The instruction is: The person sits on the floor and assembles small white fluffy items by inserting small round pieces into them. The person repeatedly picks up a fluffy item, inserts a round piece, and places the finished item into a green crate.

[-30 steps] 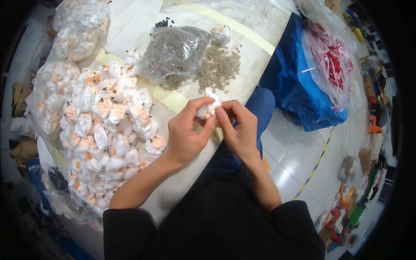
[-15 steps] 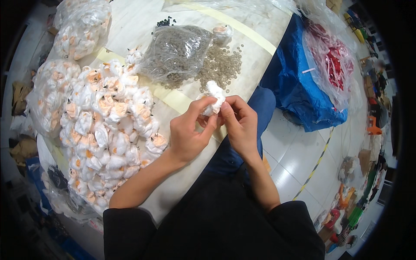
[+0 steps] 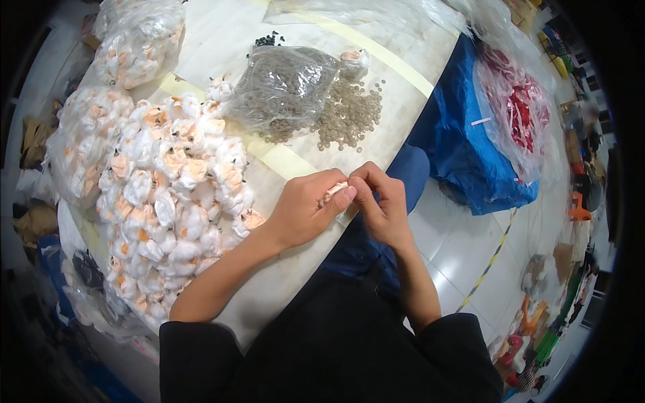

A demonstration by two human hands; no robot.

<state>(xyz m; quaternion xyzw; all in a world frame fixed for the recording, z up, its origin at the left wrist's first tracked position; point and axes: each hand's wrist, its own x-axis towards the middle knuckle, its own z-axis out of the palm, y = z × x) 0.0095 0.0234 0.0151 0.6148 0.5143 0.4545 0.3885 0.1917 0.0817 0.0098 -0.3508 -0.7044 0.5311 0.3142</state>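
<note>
Wrapped in the curled fingers of my left hand [image 3: 306, 209] is a small stuffed fabric piece [image 3: 334, 193], with cream and peach cloth showing. My right hand [image 3: 384, 209] pinches at its upper right edge, thumb and forefinger together; most of the piece is hidden. Both hands are held over the table's near edge. To their left lies a big heap of similar white and peach stuffed pieces [image 3: 185, 201], several with dark tips. Beyond my hands are loose small translucent discs [image 3: 346, 117], beside a clear plastic bag [image 3: 289, 80] full of them.
One stuffed piece [image 3: 355, 64] sits by the bag, and small black parts [image 3: 267, 40] lie behind it. Filled clear bags [image 3: 138, 47] stand at the far left. A blue sack [image 3: 463, 154] with red, plastic-wrapped contents stands right of the table [image 3: 396, 40].
White filling that showed above my fingers is now out of sight, and peach cloth shows instead. My left hand has closed further round the piece; both hands sit slightly lower in view.
</note>
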